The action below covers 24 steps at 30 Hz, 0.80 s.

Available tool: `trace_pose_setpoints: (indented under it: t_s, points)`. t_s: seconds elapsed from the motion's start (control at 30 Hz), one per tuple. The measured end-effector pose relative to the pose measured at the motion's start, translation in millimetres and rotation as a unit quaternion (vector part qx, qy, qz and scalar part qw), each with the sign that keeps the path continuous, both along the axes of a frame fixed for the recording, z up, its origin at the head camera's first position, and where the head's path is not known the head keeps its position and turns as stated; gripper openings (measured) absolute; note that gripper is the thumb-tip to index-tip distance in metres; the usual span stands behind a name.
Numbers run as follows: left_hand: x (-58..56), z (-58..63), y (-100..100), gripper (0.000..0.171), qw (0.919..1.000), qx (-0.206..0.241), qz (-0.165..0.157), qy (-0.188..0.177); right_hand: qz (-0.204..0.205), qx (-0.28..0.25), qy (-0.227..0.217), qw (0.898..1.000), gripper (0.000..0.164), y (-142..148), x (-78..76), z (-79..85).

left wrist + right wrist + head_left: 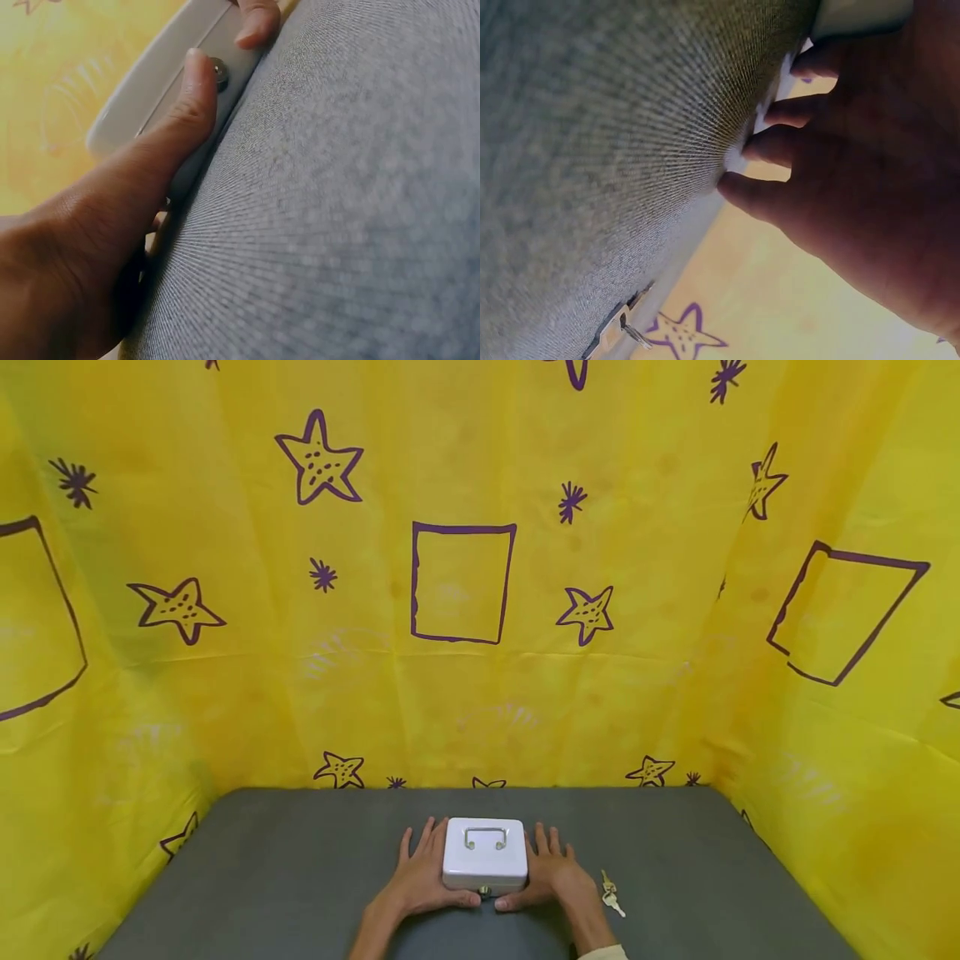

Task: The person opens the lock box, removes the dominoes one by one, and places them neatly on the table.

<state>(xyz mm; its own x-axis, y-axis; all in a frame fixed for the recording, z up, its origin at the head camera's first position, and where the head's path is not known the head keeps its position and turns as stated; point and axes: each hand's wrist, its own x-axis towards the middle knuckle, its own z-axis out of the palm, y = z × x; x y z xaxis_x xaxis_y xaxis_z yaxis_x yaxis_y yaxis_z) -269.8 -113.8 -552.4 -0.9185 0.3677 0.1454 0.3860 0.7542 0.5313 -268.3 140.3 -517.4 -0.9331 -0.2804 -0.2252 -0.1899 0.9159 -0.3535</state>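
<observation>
A small white cash box (486,856), its lid closed and its metal handle folded flat on top, stands on the grey table between both hands. Its round key lock (484,891) faces the person. My left hand (426,878) rests along the box's left side, fingers straight and spread, thumb across the front beside the lock. On the other side, my right hand (551,875) lies against the box in the same way, its thumb pointing at the lock. The left wrist view shows the left thumb (191,101) over the box's front face.
Two small keys (611,895) on a ring lie on the grey table (300,868), right of the right hand. Yellow cloth (465,718) printed with purple stars and squares hangs around the table's back and sides.
</observation>
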Motion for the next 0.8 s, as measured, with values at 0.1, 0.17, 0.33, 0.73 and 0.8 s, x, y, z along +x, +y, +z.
trace_pose_setpoints:
  t_s: [0.1,0.17,0.33,0.73,0.8]
  points:
    - [-1.5,-1.8,1.1,0.139,0.9999,0.006,-0.008,0.005,0.002,0.003,-0.006,1.0,0.129,3.2,1.2,-1.8]
    - [-3.4,-2.1,-0.3,0.139,0.9999,0.011,-0.006,0.008,0.006,0.011,-0.014,1.0,0.13,2.8,0.1,-1.2]
    - [-6.2,1.2,-1.9,0.136,1.0,0.008,0.0,0.004,0.004,0.022,-0.02,1.0,0.114,-2.8,3.6,16.8]
    - [-2.9,4.7,8.0,0.117,0.9988,0.034,0.028,-0.02,0.043,0.061,-0.044,0.996,0.095,1.2,6.4,27.5]
    - [-3.3,3.7,9.2,0.113,0.9984,0.041,0.033,-0.018,0.05,0.048,-0.049,0.996,0.091,2.5,7.4,30.7]
